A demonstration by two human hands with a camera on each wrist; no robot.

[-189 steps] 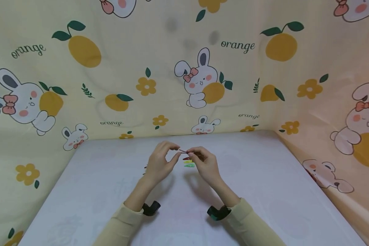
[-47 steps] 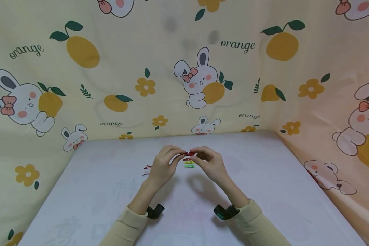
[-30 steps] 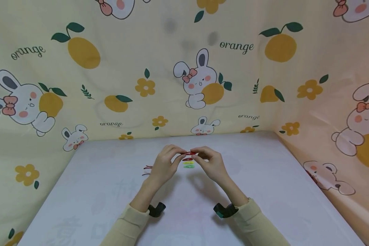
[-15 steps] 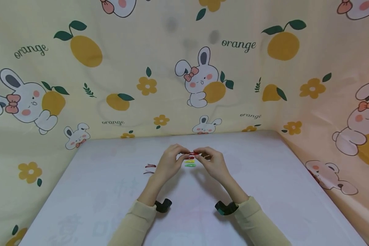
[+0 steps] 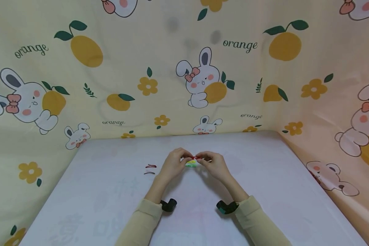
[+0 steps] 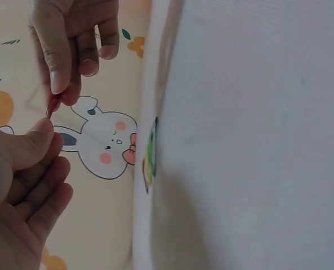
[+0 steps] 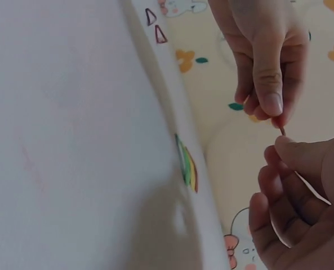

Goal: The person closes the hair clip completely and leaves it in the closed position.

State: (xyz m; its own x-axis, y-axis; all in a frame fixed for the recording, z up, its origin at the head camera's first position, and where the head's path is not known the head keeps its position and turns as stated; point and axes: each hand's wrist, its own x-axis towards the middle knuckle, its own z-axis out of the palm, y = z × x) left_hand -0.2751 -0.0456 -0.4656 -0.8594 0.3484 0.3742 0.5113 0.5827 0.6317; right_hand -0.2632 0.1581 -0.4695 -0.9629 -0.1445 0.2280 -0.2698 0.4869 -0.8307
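A small red snap hair clip (image 5: 195,158) is held up between both hands above the far part of the table. My left hand (image 5: 173,164) pinches its left end between thumb and index finger. Its other end is pinched by my right hand (image 5: 214,166). Under the hands, a yellow hair clip (image 5: 191,161) and a green hair clip (image 5: 190,165) lie side by side. A red hair clip (image 7: 196,179) shows beside them in the right wrist view; fingers hide it in the head view.
Left of my left hand lie two dark red hair clips, one farther back (image 5: 151,166) and one nearer (image 5: 149,173), with prongs spread apart. The white table (image 5: 110,205) meets a patterned cloth wall (image 5: 160,44) behind and at the sides.
Earlier, the held clip's prongs looked spread; now it looks flat. In the last half second both hands come slightly down and nearer, the left one rightward, uncovering the two dark red clips.
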